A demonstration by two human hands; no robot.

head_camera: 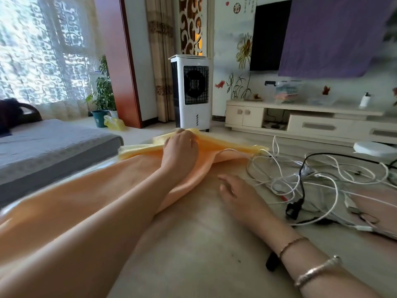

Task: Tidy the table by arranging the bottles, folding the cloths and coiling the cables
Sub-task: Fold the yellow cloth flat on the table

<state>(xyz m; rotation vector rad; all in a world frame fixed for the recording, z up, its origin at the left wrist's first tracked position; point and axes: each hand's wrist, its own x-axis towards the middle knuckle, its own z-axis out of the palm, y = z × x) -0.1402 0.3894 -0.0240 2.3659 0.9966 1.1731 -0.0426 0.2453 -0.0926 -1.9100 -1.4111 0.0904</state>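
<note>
An orange cloth (90,190) lies spread over the left half of the table (193,244). A yellow cloth (227,143) sits at its far end. My left hand (180,149) reaches far forward and grips the far edge of the cloths, fingers curled over the fabric. My right hand (234,190) rests flat on the bare tabletop beside the orange cloth, fingers straight. To its right sprawls a tangle of white cables (318,175) and a black cable (300,190) with a plug. No bottles on the table are visible.
A pink-grey cloth (378,203) lies under the cables at the right edge. A small black object (271,262) sits by my right wrist. A white round device (373,149) is on the floor beyond. A grey sofa (49,147) borders the left, an air cooler (191,91) stands behind.
</note>
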